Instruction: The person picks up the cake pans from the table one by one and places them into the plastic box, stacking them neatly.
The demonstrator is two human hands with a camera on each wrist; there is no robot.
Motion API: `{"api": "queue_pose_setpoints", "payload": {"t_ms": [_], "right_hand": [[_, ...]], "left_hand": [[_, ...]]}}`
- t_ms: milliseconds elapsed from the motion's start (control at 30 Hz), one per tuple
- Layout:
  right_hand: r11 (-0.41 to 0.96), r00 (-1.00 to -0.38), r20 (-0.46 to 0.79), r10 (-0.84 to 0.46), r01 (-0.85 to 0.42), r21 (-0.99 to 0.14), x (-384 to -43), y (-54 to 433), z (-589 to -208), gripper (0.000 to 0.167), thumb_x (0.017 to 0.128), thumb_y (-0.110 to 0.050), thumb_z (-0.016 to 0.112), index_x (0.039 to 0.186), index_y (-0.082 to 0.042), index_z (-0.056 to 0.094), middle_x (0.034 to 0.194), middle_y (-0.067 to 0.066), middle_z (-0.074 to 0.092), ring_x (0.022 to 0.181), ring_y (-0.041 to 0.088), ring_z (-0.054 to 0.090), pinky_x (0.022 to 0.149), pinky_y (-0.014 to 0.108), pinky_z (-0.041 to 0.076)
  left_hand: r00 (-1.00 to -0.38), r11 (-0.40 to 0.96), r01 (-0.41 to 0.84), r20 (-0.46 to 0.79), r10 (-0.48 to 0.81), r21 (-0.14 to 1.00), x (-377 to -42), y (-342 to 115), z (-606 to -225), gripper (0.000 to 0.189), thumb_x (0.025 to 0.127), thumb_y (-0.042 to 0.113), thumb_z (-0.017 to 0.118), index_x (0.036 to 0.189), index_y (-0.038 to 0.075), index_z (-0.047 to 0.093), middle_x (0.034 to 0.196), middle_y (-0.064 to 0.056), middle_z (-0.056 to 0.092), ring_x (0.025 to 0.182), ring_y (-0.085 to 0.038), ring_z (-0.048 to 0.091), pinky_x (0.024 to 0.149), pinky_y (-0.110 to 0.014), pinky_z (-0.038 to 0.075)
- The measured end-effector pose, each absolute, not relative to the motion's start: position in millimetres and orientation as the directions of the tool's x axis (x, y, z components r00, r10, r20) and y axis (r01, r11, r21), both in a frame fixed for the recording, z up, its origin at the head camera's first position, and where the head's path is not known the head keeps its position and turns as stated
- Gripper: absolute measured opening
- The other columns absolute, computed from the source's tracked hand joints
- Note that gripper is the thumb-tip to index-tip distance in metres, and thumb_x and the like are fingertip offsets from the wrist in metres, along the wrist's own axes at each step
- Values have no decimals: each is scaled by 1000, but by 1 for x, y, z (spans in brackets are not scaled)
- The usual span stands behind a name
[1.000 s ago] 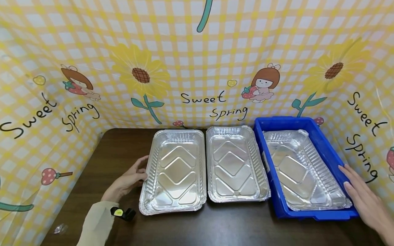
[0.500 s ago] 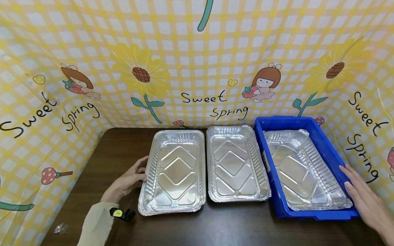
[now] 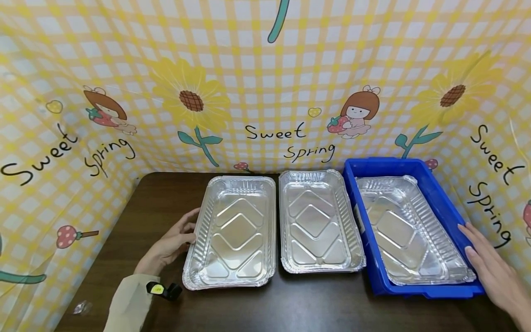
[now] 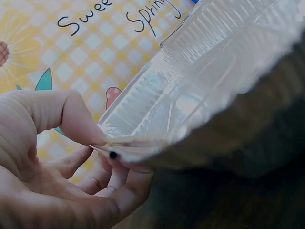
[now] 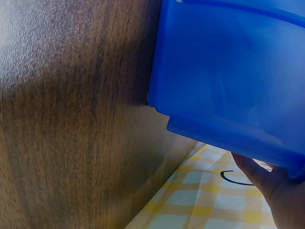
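Observation:
Thumb and fingers of my left hand (image 3: 172,240) pinch the left rim of a silver foil tray (image 3: 238,226), the leftmost of three. In the left wrist view the left hand (image 4: 81,143) has the thumb over that rim and the other fingers curled below. A second foil tray (image 3: 315,216) lies just right of the first. Farther right, a third foil tray (image 3: 396,226) sits slightly askew inside a blue plastic bin (image 3: 450,200). Against the bin's right side rests my right hand (image 3: 491,267), fingers fairly straight. The right wrist view shows the blue bin (image 5: 228,71) hiding part of that hand.
All of it stands on a dark brown wooden table (image 3: 157,198). A yellow checked cloth (image 3: 257,83) hangs behind and at both sides. A small crumpled clear piece (image 3: 82,307) lies near the table's left front edge.
With my left hand on its rim, the leftmost tray's near end has shifted slightly left, so the tray tilts a little more. The right hand and the bin have stayed in place.

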State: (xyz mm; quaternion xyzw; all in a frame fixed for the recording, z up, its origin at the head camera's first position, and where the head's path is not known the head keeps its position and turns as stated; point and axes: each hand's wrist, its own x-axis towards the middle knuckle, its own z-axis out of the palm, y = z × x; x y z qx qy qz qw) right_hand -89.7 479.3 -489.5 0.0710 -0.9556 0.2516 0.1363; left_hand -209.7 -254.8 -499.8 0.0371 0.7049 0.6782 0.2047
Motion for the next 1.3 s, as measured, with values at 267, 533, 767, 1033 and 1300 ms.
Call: {"api": "queue_pose_setpoints", "payload": {"t_ms": [267,533,767,1033,1300], "right_hand": [[865,-951,303,-66,-206,-458,-89,479,-489,53,113,-10,38,165,-3,30,169,30,21,143,-20,0,111,9,-4],[863,-951,304,-61,-203,-463,-89,478,-488,53,113,-10,38,166,-5,30,170,29,21,143,-20,1,112,10,-5],[862,-951,305,-57,-201,-465,-89,479,-489,53,113,-10,38,165,-5,31,170,28,21,144,-19,0,112,10,-5],[860,-951,305,-57,-202,-469,-90,479,-489,53,113,-10,38,166,-6,30,172,26,20,144,-19,1,112,10,-5],[862,-955,293,-56,-194,-469,-89,479,-491,54,114,-11,38,166,-5,29,171,28,19,144,-19,-1,114,13,-7]], "left_hand": [[-918,67,-248,-257,301,966,-207,-256,-498,92,88,-11,52,167,6,7,112,-12,52,90,-16,60,72,-30,56],[-913,32,-266,-263,311,963,-204,-259,-495,97,88,-12,51,167,5,-3,112,-9,54,87,-15,60,71,-29,55],[-905,-7,-258,-239,351,966,-205,-263,-491,96,90,-13,49,166,3,-7,113,-9,56,88,-15,61,72,-30,56],[-901,-27,-222,-194,389,975,-204,-266,-483,97,90,-13,49,165,3,-10,114,-8,58,89,-16,62,74,-31,55],[-882,-79,-210,-154,445,974,-200,-264,-471,97,90,-13,50,164,4,-12,120,-10,58,93,-17,65,78,-32,58]]}}
